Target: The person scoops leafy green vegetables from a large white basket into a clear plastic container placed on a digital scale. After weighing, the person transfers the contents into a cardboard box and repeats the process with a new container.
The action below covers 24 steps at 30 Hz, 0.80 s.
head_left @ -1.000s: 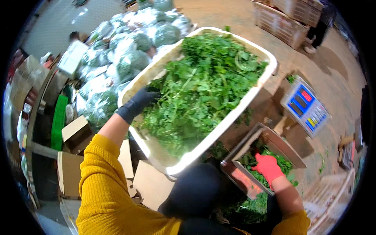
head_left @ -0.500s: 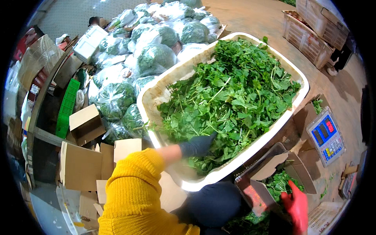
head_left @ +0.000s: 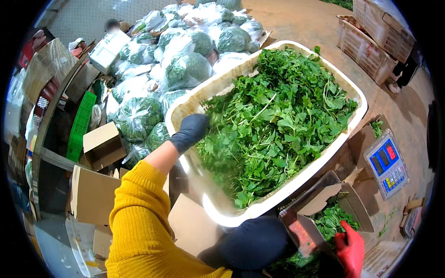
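A big white plastic tub (head_left: 218,217) holds a heap of loose leafy greens (head_left: 273,120). My left hand (head_left: 191,130), in a black glove, is curled at the tub's left side, against the edge of the heap. Its fingertips point into the greens, and what they hold, if anything, is hidden. Lower right, a cardboard box (head_left: 357,208) contains more greens (head_left: 334,221). My right hand (head_left: 351,250), in a red glove, is beside these greens, with its visible fingers apart and nothing plainly in them.
Tied clear bags of greens (head_left: 185,69) form a pile beyond the tub. Cardboard boxes (head_left: 95,194) and a green crate (head_left: 81,125) stand at left. A scale display (head_left: 387,162) is at right, with stacked crates (head_left: 366,51) farther back near a person's foot.
My left hand has swept left and away from me, from the near part of the heap to the tub's left side. My right hand has shifted slightly down and stays by the box.
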Available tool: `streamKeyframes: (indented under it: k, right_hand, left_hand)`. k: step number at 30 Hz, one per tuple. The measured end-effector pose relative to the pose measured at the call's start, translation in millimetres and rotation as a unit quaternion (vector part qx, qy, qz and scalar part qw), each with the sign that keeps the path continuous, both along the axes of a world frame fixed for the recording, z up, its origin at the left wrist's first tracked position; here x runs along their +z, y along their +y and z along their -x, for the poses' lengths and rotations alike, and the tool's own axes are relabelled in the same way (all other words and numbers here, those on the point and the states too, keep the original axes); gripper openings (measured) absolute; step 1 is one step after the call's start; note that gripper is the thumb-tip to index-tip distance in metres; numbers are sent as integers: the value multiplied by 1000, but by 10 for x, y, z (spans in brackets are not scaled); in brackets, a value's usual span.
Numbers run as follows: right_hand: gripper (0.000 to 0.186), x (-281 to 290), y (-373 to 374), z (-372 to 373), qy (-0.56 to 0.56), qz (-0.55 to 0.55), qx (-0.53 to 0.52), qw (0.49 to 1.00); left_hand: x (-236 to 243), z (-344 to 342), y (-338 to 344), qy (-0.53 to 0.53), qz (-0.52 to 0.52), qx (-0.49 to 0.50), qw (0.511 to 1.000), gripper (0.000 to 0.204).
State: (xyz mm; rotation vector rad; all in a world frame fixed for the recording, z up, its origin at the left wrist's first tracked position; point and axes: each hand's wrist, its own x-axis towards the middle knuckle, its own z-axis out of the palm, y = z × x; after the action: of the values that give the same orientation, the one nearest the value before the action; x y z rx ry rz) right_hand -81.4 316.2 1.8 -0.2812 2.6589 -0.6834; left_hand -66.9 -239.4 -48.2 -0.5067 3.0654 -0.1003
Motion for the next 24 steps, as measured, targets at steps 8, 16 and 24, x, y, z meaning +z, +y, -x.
streamKeyframes:
  k: [8, 16, 24]
  right_hand:
    - [35, 158, 185, 64, 13, -90, 134, 987]
    - [41, 11, 205, -9, 22, -66, 104, 992]
    - [42, -7, 192, 5, -49, -98, 77, 991]
  left_hand:
    - [-1176, 873, -147, 342, -400, 115, 843, 40]
    - [-1004, 992, 627, -34, -280, -38, 959, 37]
    - [-345, 461, 543, -179, -3, -236, 955, 35]
